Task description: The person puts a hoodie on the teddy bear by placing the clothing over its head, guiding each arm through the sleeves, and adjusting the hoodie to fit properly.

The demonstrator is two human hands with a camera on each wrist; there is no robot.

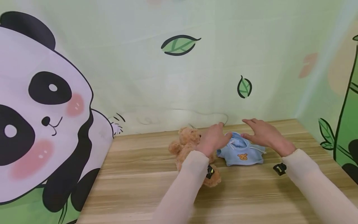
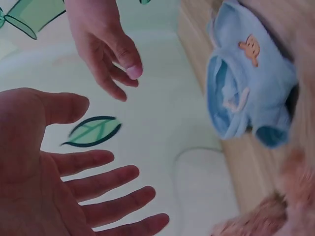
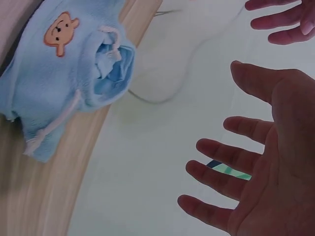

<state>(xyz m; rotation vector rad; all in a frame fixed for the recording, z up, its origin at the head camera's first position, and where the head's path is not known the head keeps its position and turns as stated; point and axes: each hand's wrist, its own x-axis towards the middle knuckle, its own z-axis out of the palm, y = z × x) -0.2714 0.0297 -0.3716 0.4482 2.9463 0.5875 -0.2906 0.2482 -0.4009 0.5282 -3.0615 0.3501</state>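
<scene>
The light-blue hoodie (image 1: 241,151) lies on the worktop (image 1: 134,174) near its back edge, right of centre, with its neck opening toward that edge and its bear print facing up. The brown teddy bear (image 1: 184,151) lies just beside it on the left, partly covered by the left sleeve (image 1: 181,186). The left hand (image 1: 213,139) and right hand (image 1: 264,133) are raised apart from the hoodie, fingers extended and spread wide.

I have looked carefully in all three views, and I cannot read any word, number or brand. The hoodie (image 1: 244,150) has only a patch (image 1: 242,157) with an animal face.
</scene>
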